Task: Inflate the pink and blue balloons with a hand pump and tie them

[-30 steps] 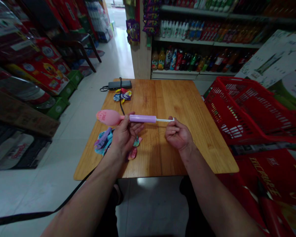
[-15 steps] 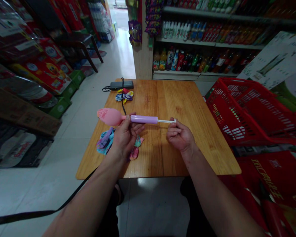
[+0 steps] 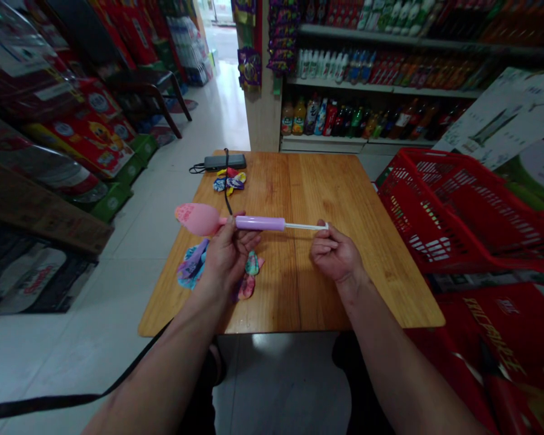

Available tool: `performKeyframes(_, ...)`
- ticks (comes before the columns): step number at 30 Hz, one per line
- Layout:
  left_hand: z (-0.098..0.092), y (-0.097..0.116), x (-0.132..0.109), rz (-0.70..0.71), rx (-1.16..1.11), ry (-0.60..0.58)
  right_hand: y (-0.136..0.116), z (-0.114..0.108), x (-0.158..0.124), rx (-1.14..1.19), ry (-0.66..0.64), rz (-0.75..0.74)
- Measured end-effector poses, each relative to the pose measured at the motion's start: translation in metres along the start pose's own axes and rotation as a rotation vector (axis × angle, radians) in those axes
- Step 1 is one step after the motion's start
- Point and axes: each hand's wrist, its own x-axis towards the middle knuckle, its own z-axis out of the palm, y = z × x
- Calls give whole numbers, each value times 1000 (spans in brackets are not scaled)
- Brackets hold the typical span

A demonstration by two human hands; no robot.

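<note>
A purple hand balloon pump (image 3: 260, 223) lies level across the space between my hands, above the table. On its nozzle sits a partly inflated pink balloon (image 3: 198, 219), pointing left. My left hand (image 3: 229, 249) pinches the balloon's neck at the nozzle end, its other fingers beneath the pump barrel. The white handle at the end of the drawn-out rod is gripped by my right hand (image 3: 336, 251). Flat balloons in blue and purple (image 3: 191, 266) lie left of my left hand, and green and red ones (image 3: 250, 275) lie just right of it.
Near the wooden table's (image 3: 317, 181) far left corner are a grey power bank (image 3: 224, 162) with a black cable and more flat balloons (image 3: 230, 181). A red shopping basket (image 3: 471, 211) stands right of the table. Drink shelves (image 3: 344, 142) are behind, and stacked cartons (image 3: 86, 133) at left.
My right hand has moved slightly right, drawing more white rod out of the pump barrel. My left hand, with the balloon and barrel, has shifted slightly left.
</note>
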Motion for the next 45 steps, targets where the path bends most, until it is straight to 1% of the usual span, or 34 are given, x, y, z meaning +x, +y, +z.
performKeyframes(2,1,-2,-1,12,-4,19,2,-2,0,17,-9,-3)
performKeyframes(6,6,-20,-12,-107,-15,-54,27,-6,3,3,-67,93)
performKeyframes(8,7,-24,-14,-134,-21,-58,33,-6,4,1,-82,114)
performKeyframes(11,5,-16,-9,-121,-22,-58,23,-3,2,-22,-75,104)
performKeyframes(14,1,-4,0,-36,-27,-23,5,0,-1,3,-68,46)
performKeyframes(16,-1,-2,1,29,-37,13,3,1,-2,42,-67,11)
performKeyframes(17,-2,-4,1,35,-38,16,6,1,-1,52,-66,10)
performKeyframes(22,3,-21,-13,-72,-25,-36,34,-1,2,5,-60,91)
performKeyframes(24,7,-24,-16,-91,-21,-51,38,-1,3,8,-58,88)
performKeyframes(28,11,-21,-17,-157,5,-67,31,-2,3,37,-43,89)
performKeyframes(30,10,-15,-14,-153,3,-66,22,-2,2,19,-50,100)
performKeyframes(32,6,-7,-8,-125,-6,-51,11,-2,0,11,-70,85)
performKeyframes(35,1,0,-2,-28,-19,-4,3,0,-2,66,-78,35)
performKeyframes(37,2,-3,-4,7,-26,4,8,0,-1,96,-75,33)
performKeyframes(39,5,-13,-10,-61,-16,-34,18,1,1,85,-83,59)
performKeyframes(41,10,-23,-16,-92,-10,-57,27,3,1,46,-89,85)
performKeyframes(43,13,-25,-17,-92,-4,-59,26,5,1,1,-84,90)
performKeyframes(45,12,-19,-13,-87,4,-59,17,6,-2,-23,-74,76)
